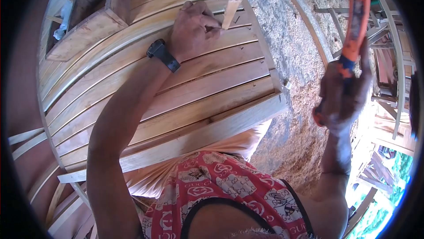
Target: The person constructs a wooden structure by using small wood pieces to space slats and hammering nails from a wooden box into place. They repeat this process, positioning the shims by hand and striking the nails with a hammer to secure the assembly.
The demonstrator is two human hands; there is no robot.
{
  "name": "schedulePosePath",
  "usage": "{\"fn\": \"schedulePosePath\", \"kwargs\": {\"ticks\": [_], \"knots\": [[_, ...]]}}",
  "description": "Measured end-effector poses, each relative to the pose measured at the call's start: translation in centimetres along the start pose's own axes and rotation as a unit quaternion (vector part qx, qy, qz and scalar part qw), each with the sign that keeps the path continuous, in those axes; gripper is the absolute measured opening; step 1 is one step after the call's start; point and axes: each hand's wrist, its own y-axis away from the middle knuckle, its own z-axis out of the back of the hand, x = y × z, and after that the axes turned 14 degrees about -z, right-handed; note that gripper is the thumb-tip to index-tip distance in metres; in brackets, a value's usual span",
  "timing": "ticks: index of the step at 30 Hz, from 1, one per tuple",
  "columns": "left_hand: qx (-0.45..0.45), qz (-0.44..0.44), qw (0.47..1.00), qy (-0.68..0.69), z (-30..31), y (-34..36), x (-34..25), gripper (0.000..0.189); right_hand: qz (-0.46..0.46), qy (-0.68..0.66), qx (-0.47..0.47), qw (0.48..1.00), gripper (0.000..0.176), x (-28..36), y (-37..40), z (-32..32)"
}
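Observation:
My left hand (194,29), with a black watch (163,55) on its wrist, rests closed on the wooden slats (221,80). Its thumb and fingers pinch beside a small pale wood strip (230,13), which sticks up toward the far edge. Dark nails (241,48) stand in the slat ends along the right side. Up at the right, my right hand (342,95) is wrapped round the orange and dark grip of a hammer (357,22), raised off the slats. The hammer's head is cut off by the top of the view.
An open wooden box (90,40) with a crumpled plastic bag (64,20) sits on the slats at the far left. A long board (172,144) runs along the near edge. Sawdust (296,141) covers the ground at right, with stacked timber (393,62) beyond it.

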Motion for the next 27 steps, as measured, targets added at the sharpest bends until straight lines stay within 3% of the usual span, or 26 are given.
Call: {"fn": "schedulePosePath", "kwargs": {"ticks": [2,3,4,6,8,10,12,13,14,15,16,18,20,22,24,26,27], "knots": [[-0.001,-0.003,1.000,0.001,-0.1,0.1,0.2,0.008,-0.110,0.091,0.137,0.980,0.058,-2.4,0.2,0.6],[-0.002,-0.006,1.000,0.000,-0.1,0.1,0.3,0.009,-0.027,0.255,0.189,0.948,0.060,-2.8,-0.2,0.2],[0.000,-0.010,1.000,0.002,-0.2,0.2,0.2,0.009,-0.173,0.254,0.222,0.925,0.062,-1.5,-0.5,1.1],[-0.012,-0.006,1.000,0.001,-0.2,-0.1,0.1,0.009,-0.145,0.266,0.175,0.937,0.063,-1.3,-0.3,1.4],[-0.005,-0.004,1.000,-0.004,-0.1,-0.1,0.2,0.010,-0.092,0.186,0.079,0.975,0.058,-1.7,-0.2,1.9],[0.008,0.004,1.000,-0.004,-0.2,0.2,0.0,0.010,-0.012,-0.028,0.000,1.000,0.055,-0.3,0.1,1.0],[0.002,-0.007,1.000,-0.010,-0.3,0.1,0.2,0.010,0.063,-0.084,-0.003,0.994,0.057,-1.3,0.5,0.1],[0.002,-0.009,1.000,-0.011,-0.2,0.1,0.2,0.010,0.061,0.096,0.059,0.992,0.059,-2.9,0.7,0.2],[-0.002,-0.001,1.000,-0.004,-0.2,0.1,0.3,0.010,0.059,0.273,0.119,0.953,0.061,-3.5,0.4,0.1],[-0.008,0.006,1.000,0.002,-0.2,0.1,0.3,0.011,-0.090,0.234,0.210,0.945,0.062,-3.3,0.5,-0.1],[-0.006,0.000,1.000,0.002,-0.3,0.1,0.2,0.011,-0.153,0.248,0.217,0.932,0.062,-2.2,0.1,0.5],[0.007,-0.013,1.000,-0.007,0.0,-0.1,0.3,0.011,-0.125,0.278,0.191,0.933,0.063,-1.0,-0.4,1.2],[-0.008,-0.009,1.000,-0.020,-0.1,-0.2,0.3,0.007,-0.069,0.253,0.087,0.961,0.060,-0.3,0.1,1.8],[-0.018,0.000,1.000,-0.026,-0.3,-0.1,0.0,0.004,0.025,0.069,-0.007,0.997,0.055,0.1,0.6,0.9],[-0.026,0.000,1.000,-0.016,-0.3,-0.1,0.0,0.005,0.083,0.000,0.029,0.996,0.059,-3.1,1.2,0.8],[-0.037,-0.008,0.999,-0.012,-0.2,-0.3,0.0,0.005,0.001,0.207,0.148,0.967,0.062,-4.2,1.2,-0.2],[-0.048,-0.013,0.999,-0.006,-0.3,-0.3,-0.1,0.004,-0.096,0.243,0.216,0.941,0.065,-4.1,0.9,0.1]]}}
